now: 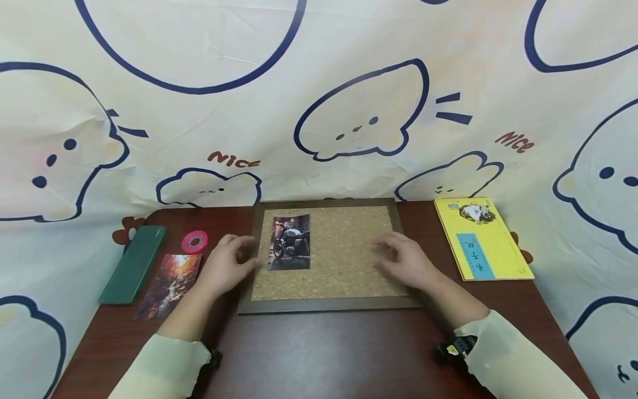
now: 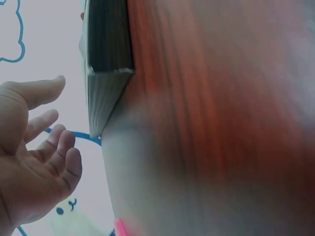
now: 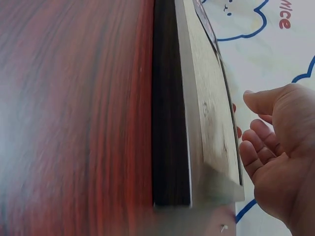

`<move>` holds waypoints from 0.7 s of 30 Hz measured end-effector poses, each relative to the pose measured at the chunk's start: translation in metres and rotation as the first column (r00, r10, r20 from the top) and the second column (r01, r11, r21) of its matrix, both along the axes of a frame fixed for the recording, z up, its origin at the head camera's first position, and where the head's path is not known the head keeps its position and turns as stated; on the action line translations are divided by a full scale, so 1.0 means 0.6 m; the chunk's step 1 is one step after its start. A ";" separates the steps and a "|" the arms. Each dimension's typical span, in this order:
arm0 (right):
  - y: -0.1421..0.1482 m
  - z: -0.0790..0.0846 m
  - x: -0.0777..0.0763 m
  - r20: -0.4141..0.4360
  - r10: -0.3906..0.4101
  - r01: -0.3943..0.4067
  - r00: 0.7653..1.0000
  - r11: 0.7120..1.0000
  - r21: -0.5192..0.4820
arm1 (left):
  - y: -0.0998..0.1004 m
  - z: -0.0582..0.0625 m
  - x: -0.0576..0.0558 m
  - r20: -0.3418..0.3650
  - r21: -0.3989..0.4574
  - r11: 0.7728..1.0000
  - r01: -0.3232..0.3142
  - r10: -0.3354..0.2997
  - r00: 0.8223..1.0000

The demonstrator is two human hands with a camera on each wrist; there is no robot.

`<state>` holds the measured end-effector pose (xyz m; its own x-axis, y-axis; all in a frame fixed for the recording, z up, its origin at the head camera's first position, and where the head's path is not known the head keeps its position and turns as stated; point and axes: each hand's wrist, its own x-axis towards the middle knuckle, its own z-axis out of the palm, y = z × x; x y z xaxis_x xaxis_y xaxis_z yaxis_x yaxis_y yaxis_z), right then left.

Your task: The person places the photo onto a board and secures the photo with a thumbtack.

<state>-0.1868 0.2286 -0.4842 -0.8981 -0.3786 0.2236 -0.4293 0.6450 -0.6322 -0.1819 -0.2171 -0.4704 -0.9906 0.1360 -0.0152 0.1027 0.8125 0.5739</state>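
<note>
Plainly, we make the framed cork board (image 1: 349,280) our landmark: it lies flat on the table (image 1: 319,354), its far side close to the patterned cloth (image 1: 359,33). We judge it stiff and fairly light, best held by the two short sides of its wooden frame (image 1: 329,304), whose thick edge should give fingers good purchase. The motorcycle photo (image 1: 290,243) lies on the cork's left half; we expect it to be thin, easily creased and safest by its margins. Our left hand (image 1: 231,260) is loosely curled and holds nothing, just beside the board's left edge; whether it touches, we cannot tell. Our right hand (image 1: 405,261), fingers relaxed and slightly blurred, is likewise without a load, over the board's right edge. Room lies mostly on the board's near side; left of it are the pink ring (image 1: 195,242), orange-lit picture (image 1: 171,282) and green case (image 1: 134,266), and right of it the yellow book (image 1: 480,238).
</note>
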 end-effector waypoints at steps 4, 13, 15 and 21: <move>0.017 0.000 0.007 0.023 -0.042 0.042 0.999 0.999 0.016 | -0.017 -0.006 0.005 0.008 -0.023 0.999 -0.022 0.022 1.000; 0.052 -0.009 0.016 0.025 -0.094 0.093 0.995 0.995 0.024 | -0.058 -0.015 0.022 0.028 -0.058 0.994 -0.092 0.094 0.995; 0.059 -0.011 0.017 0.031 -0.117 0.116 0.993 0.993 0.032 | -0.069 -0.015 0.026 0.017 -0.059 0.994 -0.096 0.098 0.995; 0.079 -0.011 0.019 0.055 -0.187 0.184 0.981 0.982 0.054 | -0.101 -0.010 0.034 0.008 -0.073 0.991 -0.116 0.117 0.993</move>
<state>-0.1757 0.2762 -0.4906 -0.9648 -0.2136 0.1533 -0.2623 0.7402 -0.6192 -0.1615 -0.2776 -0.4765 -0.9993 0.0182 -0.0334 -0.0016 0.8581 0.5135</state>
